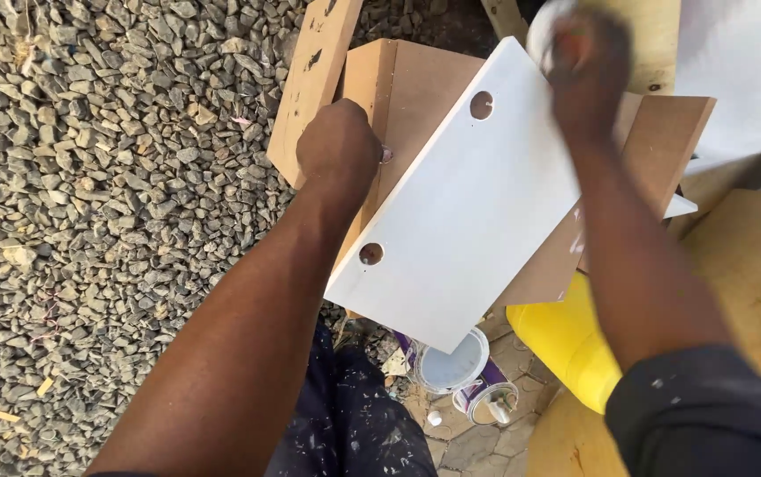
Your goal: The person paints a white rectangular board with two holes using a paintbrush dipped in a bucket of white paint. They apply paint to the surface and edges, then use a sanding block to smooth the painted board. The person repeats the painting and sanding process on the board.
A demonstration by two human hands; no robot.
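Note:
A white rectangular board (pixel 473 199) with two round holes lies tilted on top of brown fibreboard panels (pixel 411 84). My left hand (pixel 338 146) is closed on the board's left edge, beside a small pinkish object I cannot make out. My right hand (pixel 585 66) is blurred at the board's far corner and is closed around a pale round thing (pixel 541 35) that is mostly hidden.
Grey gravel (pixel 115 194) covers the ground on the left. A yellow container (pixel 566 340) stands under the boards at the right, next to plywood sheets (pixel 756 265). An open paint tin (pixel 455 362) and a small can (pixel 486 402) sit on paving below.

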